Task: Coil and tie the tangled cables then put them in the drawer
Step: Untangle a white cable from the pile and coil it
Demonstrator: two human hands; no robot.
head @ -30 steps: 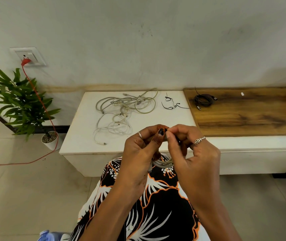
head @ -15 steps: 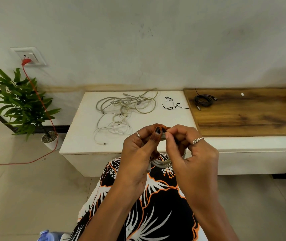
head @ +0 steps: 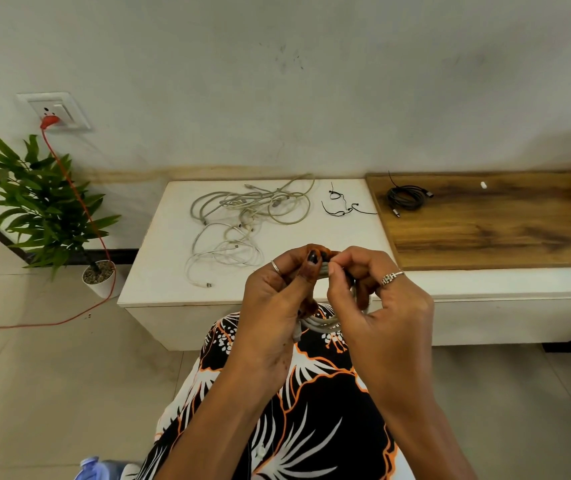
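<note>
No text, label, brand, number or sign can be read anywhere in the view.

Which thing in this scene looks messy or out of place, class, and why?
The pale cables on the white table lie in a loose tangle, loops crossing one another, unlike the black cable coiled neatly on the wooden top. A red cord also trails from the wall socket across the floor.
</note>
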